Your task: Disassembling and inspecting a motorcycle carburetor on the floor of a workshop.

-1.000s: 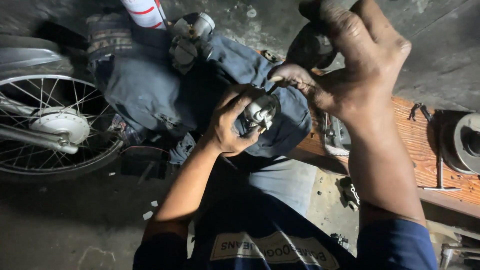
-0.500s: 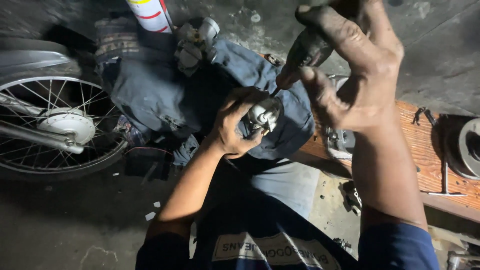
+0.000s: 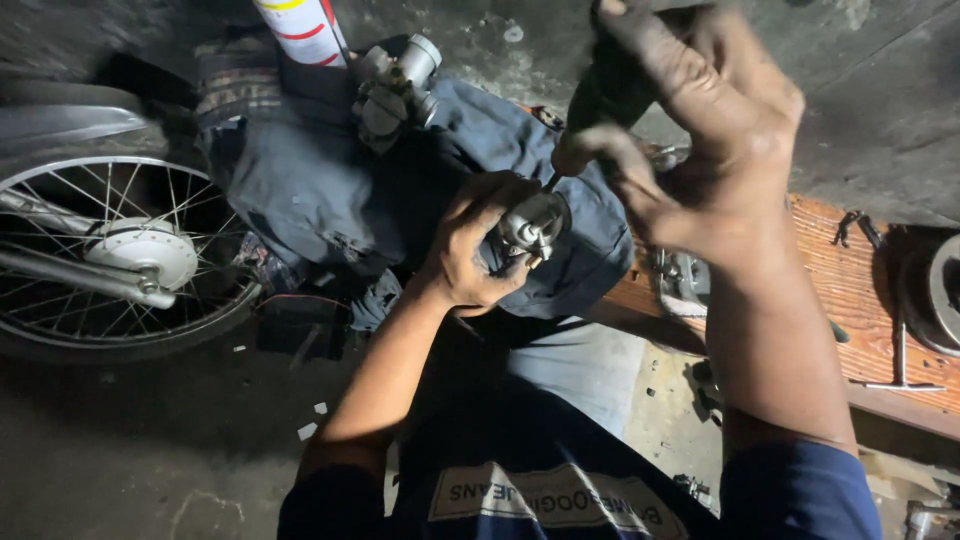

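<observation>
Near the middle of the frame the left hand (image 3: pixel 470 245) is clenched around a small metal part (image 3: pixel 530 228), which sits at its fingertips, just right of the palm. Above and to the right, the right hand (image 3: pixel 700 150) grasps a dark-handled screwdriver (image 3: pixel 605 95); its shaft slants down to the left and its tip meets the top of the metal part. Beneath both hands lies a crumpled blue cloth (image 3: pixel 310 190). A second metal assembly (image 3: pixel 390 85) rests on the cloth in the upper middle, beside a white and red spray can (image 3: pixel 300 28). A spoked wheel (image 3: pixel 110 260) fills the left side. A wooden board (image 3: pixel 850 290) lies at the right.
</observation>
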